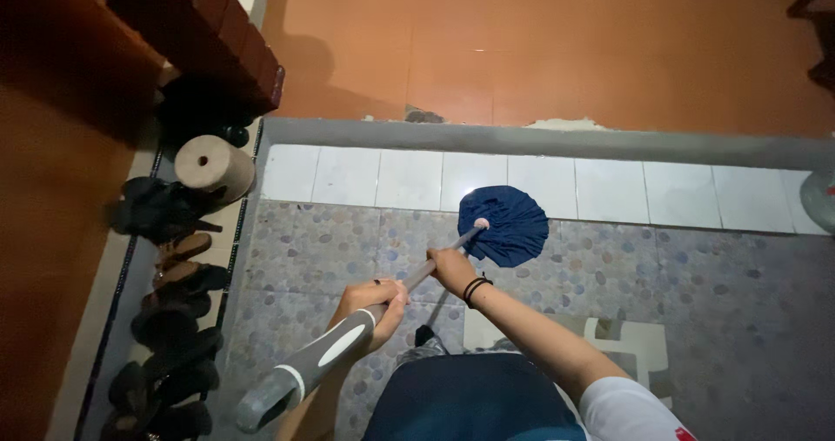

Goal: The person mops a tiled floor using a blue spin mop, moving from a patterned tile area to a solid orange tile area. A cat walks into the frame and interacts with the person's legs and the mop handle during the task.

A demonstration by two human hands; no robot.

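Pebble-patterned floor tiles (661,302) cover the ground under the person, bordered on the far side by a row of plain white tiles (522,184), a grey concrete curb (539,136) and then an orange floor (539,50).

A mop (409,284) slants across the middle of the view. Its dark blue cloth head (509,223) lies spread on the floor, straddling the edge between the white tiles and the pebble tiles. The right hand (452,269) is closed around the metal shaft just behind the mop head, a black band on its wrist. The left hand (374,306) is wrapped around the shaft further from the mop head, at the start of the grey and white grip (304,367), whose end points toward the camera.

Well to the left of the mop head, a row of dark shoes (170,319) lines the wall, with a tan cylindrical spool (213,167) at its far end, beside a reddish brick step (235,41).
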